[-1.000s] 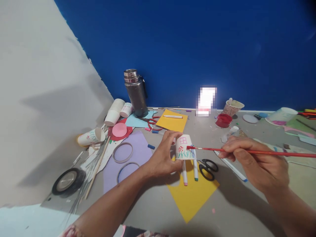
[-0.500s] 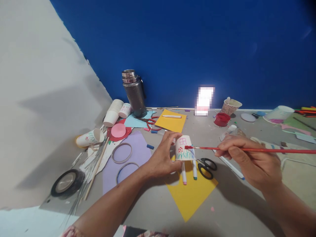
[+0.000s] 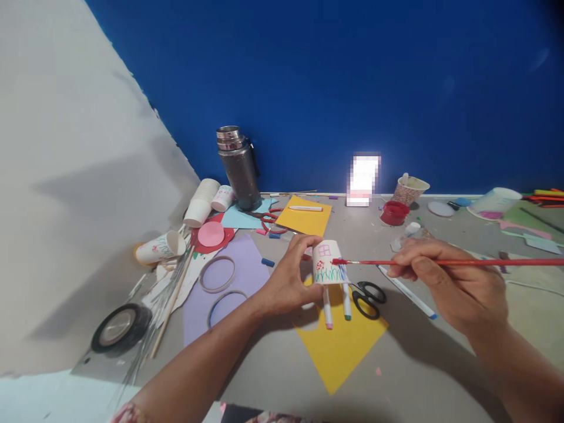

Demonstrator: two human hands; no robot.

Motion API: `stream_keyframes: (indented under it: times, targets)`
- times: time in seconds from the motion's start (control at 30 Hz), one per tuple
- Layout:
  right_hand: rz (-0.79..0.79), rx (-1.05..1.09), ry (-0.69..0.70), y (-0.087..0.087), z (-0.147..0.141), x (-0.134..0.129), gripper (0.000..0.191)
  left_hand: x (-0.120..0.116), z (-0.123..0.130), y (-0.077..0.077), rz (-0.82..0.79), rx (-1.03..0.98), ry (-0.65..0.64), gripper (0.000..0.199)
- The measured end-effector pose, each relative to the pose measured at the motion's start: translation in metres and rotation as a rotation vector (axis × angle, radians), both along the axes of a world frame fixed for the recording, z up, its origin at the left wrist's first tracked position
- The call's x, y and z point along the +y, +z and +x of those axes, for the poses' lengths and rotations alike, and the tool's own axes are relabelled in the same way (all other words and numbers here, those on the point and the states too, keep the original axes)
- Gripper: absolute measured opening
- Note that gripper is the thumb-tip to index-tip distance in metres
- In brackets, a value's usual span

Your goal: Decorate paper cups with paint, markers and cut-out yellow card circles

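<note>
Decorated cup (image 3: 326, 262) in left hand (image 3: 293, 275), apparently between thumb and fingers

On table (image 3: 268, 370): flask (image 3: 240, 176) far left, stack (image 3: 201, 202) left of it, tape roll (image 3: 115, 329) near left. Jar (image 3: 394, 213) far right, lid (image 3: 440, 208) right of it. Sheet (image 3: 332, 358) near centre, scissors (image 3: 369, 298) partly over it, marker (image 3: 408, 292) right of scissors. Cup (image 3: 326, 262) in left hand (image 3: 293, 273), brush (image 3: 374, 262) in right hand (image 3: 449, 282).

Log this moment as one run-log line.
left hand: holds decorated paper cup | right hand: holds red paintbrush | brush tip: at cup's side | black-handled scissors: on table
</note>
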State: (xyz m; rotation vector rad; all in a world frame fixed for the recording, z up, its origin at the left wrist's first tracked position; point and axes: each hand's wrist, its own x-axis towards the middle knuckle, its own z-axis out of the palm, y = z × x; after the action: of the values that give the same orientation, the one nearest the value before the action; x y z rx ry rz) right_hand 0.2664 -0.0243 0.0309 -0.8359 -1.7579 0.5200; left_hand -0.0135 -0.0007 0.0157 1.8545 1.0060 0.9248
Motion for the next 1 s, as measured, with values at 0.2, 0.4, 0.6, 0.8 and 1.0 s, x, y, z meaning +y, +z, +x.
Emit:
stream_keyframes:
  times: [0.2, 0.4, 0.6, 0.8, 1.0]
  targets:
    - [-0.032, 0.081, -0.044, -0.0001, -0.0033, -0.0005, 0.022, -0.0002, 0.0005, 0.0003, -0.009, -0.004, -0.015, 0.071]
    - [-0.053, 0.053, -0.025, -0.0022, -0.0019, -0.0002, 0.02, -0.0002, 0.0, -0.001, -0.011, 0.0, -0.027, 0.073]
    - [-0.064, 0.084, -0.092, 0.0, -0.0008, -0.0027, 0.018, 0.0009, -0.0013, -0.0029, -0.001, -0.016, -0.027, 0.072]
    - [-0.022, 0.02, -0.033, -0.0009, 0.001, 0.0005, 0.02, -0.0005, 0.0008, -0.0002, 0.0, 0.008, -0.026, 0.073]
    - [-0.052, 0.016, -0.03, 0.0013, -0.0022, -0.0008, 0.023, -0.0018, 0.0032, -0.0005, 0.044, 0.042, -0.03, 0.072]
